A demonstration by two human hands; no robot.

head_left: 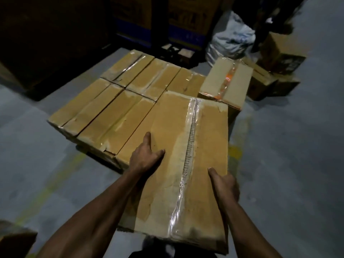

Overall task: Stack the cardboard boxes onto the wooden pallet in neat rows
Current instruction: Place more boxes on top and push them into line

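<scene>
Bare floor (279, 164) seen right of held box (178, 149). Left side blocked by stacked boxes (104, 108) just beside; far end blocked by orange-taped box (226, 81).

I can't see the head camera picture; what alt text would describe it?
Two bare hands, left hand and right hand, hold a long taped cardboard box beside rows of stacked boxes on a dim grey floor.
</scene>
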